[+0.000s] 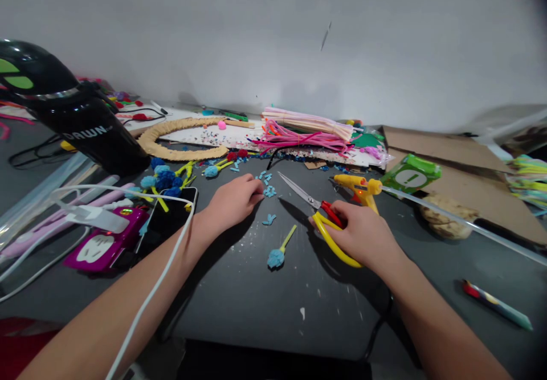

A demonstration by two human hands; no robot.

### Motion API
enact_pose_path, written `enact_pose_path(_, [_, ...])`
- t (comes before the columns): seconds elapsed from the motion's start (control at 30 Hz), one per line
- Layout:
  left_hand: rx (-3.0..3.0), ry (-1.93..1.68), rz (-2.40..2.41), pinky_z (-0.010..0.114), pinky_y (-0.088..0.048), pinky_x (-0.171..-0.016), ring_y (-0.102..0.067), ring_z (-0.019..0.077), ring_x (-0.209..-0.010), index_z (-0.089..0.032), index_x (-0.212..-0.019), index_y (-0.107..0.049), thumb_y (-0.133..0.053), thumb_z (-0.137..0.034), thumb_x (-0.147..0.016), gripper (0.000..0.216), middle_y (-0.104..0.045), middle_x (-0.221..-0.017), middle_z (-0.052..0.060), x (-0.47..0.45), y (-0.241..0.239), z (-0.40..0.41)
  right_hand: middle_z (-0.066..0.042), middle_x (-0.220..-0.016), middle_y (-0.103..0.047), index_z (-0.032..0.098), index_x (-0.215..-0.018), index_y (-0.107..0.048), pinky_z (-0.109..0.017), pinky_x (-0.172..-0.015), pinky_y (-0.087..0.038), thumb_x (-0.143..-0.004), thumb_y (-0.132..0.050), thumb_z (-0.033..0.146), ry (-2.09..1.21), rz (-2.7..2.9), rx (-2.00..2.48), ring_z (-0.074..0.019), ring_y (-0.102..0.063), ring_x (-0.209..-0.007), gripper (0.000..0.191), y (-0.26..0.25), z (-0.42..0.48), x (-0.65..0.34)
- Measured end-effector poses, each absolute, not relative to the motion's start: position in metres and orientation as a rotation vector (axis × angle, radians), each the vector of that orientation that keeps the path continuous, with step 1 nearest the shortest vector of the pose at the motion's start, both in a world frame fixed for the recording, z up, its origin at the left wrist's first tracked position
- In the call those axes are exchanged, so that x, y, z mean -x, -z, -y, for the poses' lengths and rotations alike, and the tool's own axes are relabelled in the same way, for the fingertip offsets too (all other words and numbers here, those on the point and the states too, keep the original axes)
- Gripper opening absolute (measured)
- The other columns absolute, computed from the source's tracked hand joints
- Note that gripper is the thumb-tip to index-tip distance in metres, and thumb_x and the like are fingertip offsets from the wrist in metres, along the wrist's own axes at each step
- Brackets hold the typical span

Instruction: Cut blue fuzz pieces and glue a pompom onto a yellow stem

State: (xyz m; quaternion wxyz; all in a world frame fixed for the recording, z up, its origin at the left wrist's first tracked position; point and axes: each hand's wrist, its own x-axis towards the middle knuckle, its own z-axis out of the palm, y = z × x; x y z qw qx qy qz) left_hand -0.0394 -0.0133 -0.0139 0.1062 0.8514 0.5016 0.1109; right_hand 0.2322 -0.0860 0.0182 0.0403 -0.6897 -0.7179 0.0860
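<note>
My right hand (363, 233) grips the yellow-and-red handles of a pair of scissors (314, 209), whose blades are shut and point up-left across the dark table (256, 300). My left hand (233, 200) rests on the table with its fingers curled together, their tips at a scatter of small blue pipe-cleaner bits (268, 189). A blue pom-pom on a yellow stem (280, 252) lies between my hands. A yellow glue gun (359, 188) stands just behind my right hand, a clear glue stick running out to the right.
Blue pom-pom flowers (164, 180), a phone (171, 215) and a white cable (149, 294) lie left. A black appliance (64, 112), a cardboard ring (179, 135), pink pipe cleaners (299, 135), a green packet (411, 174), cardboard sheets (461, 163) and a pen (498, 305) surround the work area.
</note>
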Motion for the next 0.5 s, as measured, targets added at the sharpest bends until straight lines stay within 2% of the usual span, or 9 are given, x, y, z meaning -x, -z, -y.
enact_pose_path(0.23, [-2.505, -0.416, -1.489, 0.034, -0.044, -0.075, -0.059, 0.0234, -0.087, -0.018, -0.089, -0.056, -0.042, -0.024, -0.094, 0.016, -0.062, -0.095, 0.009, 0.04, 0.018, 0.009, 0.001, -0.062, -0.059, 0.024, -0.069, -0.049, -0.027, -0.05, -0.022, -0.078, -0.057, 0.057, -0.258, 2.19, 2.131, -0.0153, -0.045, -0.053, 0.035, -0.019, 0.086, -0.231])
enact_pose_path(0.4, [-2.218, -0.782, -1.415, 0.029, -0.042, -0.065, -0.057, 0.0165, -0.07, -0.019, -0.089, -0.057, -0.048, -0.027, -0.093, 0.013, -0.063, -0.081, 0.003, 0.037, 0.008, 0.009, 0.002, -0.059, -0.058, 0.024, -0.067, -0.047, -0.026, -0.049, -0.024, -0.077, -0.056, 0.067, -0.264, 2.134, 2.117, -0.0158, -0.045, -0.053, 0.044, -0.018, 0.088, -0.23])
enact_pose_path(0.5, [-2.002, -0.961, -1.316, 0.026, -0.043, -0.062, -0.056, 0.0142, -0.067, -0.018, -0.088, -0.058, -0.055, -0.031, -0.091, 0.014, -0.061, -0.076, 0.001, 0.033, 0.002, 0.012, 0.002, -0.058, -0.058, 0.025, -0.068, -0.047, -0.026, -0.049, -0.025, -0.077, -0.058, 0.068, -0.288, 2.129, 2.076, -0.0157, -0.046, -0.053, 0.045, -0.018, 0.088, -0.23])
